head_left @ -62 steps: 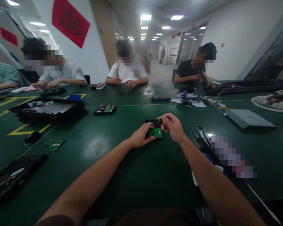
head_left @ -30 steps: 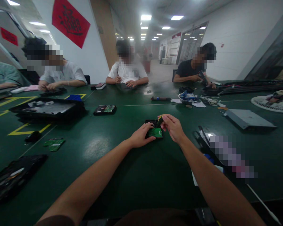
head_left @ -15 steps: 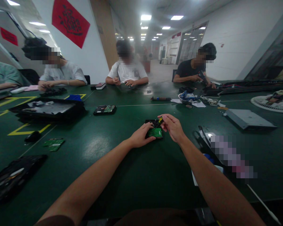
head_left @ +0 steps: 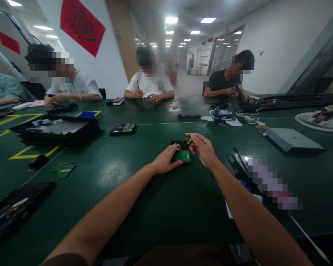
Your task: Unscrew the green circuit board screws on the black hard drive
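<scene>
In the middle of the table lies a hard drive [head_left: 183, 156], black with a green circuit board facing up. My left hand [head_left: 168, 159] is closed on its left side, thumb along the near edge and fingers over the top. A small screwdriver with a yellow and black handle [head_left: 189, 140] is pinched in my right hand [head_left: 204, 148], one finger stretched out past it. The screwdriver leans over the far right part of the drive. Its tip is too small to make out.
Left on the green table [head_left: 144, 192] are another hard drive [head_left: 123, 129], a loose green circuit board [head_left: 63, 169], a black tray [head_left: 55, 127] and a black casing [head_left: 19, 207]. To the right lie a grey metal box [head_left: 294, 139] and a bowl [head_left: 221, 113]. Several people sit across.
The fingers of my right hand have shifted slightly on the screwdriver handle, with one finger now straighter. My left hand and the hard drive stay in place.
</scene>
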Tool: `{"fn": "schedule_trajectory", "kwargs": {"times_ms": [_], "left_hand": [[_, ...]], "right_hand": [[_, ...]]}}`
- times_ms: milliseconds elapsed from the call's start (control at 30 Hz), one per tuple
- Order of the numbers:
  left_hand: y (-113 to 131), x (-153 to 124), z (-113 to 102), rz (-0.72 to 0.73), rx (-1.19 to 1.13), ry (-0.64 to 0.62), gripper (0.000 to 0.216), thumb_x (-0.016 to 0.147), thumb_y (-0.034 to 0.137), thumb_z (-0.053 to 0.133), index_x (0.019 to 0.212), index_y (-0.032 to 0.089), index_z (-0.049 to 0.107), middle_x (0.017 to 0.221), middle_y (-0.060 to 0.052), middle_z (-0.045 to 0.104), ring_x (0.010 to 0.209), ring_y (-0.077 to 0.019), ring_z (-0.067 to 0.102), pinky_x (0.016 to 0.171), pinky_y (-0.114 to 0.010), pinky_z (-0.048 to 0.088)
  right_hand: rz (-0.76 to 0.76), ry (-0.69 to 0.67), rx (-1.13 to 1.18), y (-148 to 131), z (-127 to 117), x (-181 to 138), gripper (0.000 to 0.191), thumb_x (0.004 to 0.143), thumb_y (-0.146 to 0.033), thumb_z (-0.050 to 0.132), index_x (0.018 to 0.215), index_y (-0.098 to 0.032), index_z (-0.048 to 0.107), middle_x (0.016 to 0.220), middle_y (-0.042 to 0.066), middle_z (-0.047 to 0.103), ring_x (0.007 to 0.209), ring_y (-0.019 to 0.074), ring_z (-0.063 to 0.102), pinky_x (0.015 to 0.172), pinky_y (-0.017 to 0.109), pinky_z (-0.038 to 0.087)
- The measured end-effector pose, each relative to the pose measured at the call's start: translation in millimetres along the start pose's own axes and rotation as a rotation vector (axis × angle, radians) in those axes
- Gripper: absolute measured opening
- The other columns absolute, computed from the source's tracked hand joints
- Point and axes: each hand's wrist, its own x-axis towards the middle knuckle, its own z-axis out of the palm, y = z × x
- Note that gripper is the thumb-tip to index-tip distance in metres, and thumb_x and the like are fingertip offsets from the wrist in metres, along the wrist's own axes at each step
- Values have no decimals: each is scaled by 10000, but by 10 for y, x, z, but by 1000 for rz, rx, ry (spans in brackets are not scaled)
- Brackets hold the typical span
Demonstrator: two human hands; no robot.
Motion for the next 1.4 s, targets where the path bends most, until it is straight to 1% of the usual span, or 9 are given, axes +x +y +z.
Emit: {"fn": "schedule_trajectory", "kwargs": {"times_ms": [200,333,567,733,833,933,1033,1233,1400], "left_hand": [[10,-6,-11,-4,4,-6,654,913,508,693,1451,214,467,1566,-164,475,1527,-331,373,1258,-554,347],[-1,-5,-4,-9,4,-11,658,916,521,683,1457,218,464,1568,-161,474,1529,-331,371,1265,-557,333],[12,-8,-7,-10,-7,4,625,905,500,700,1428,226,496,1576,-153,472,1526,-343,373,1252,-576,350],[22,-9,-19,-12,-3,-5,646,909,519,690,1447,229,479,1569,-151,480,1526,-335,377,1257,-565,346],[8,-4,-9,-12,-1,-3,645,909,526,688,1438,217,486,1572,-159,475,1527,-338,374,1265,-563,331],[0,-3,0,-5,-4,0,628,909,520,691,1426,221,494,1572,-157,476,1524,-339,378,1260,-566,339],[11,-8,-6,-4,-3,4,619,911,507,693,1426,229,491,1574,-150,472,1529,-337,371,1253,-567,353],[23,-12,-16,0,1,5,636,911,502,694,1443,231,476,1556,-150,491,1516,-337,392,1250,-563,363],[-13,-5,8,5,7,-1,634,914,526,682,1431,214,486,1570,-156,474,1527,-331,375,1270,-552,329]], "right_hand": [[4,-15,55,-17,51,-18,354,882,-548,730,999,-223,656,1053,47,737,643,116,668,521,239,482],[3,-24,90,-10,56,-19,356,911,-581,677,986,-234,644,982,35,735,626,123,656,484,232,450],[-6,21,-24,-2,22,-12,353,882,-557,726,1002,-226,717,786,-3,657,567,102,547,435,217,376],[-5,45,39,-17,60,-19,373,850,-554,764,977,-235,618,1010,30,738,581,94,606,450,214,408],[-9,12,68,-18,54,-14,387,893,-585,695,1072,-244,655,1003,39,731,598,110,617,469,234,430],[-10,23,27,-11,24,-5,407,909,-585,671,1124,-242,712,882,21,695,565,102,553,444,231,376],[-15,48,-21,-4,10,-1,356,888,-555,717,1027,-228,728,711,-20,613,533,95,507,431,221,334],[-5,26,45,-12,51,-14,357,868,-561,737,960,-237,620,1028,36,742,596,105,619,483,235,434],[-15,11,53,-12,28,-10,372,918,-575,661,1077,-241,692,983,40,725,594,107,584,471,237,399]]}}
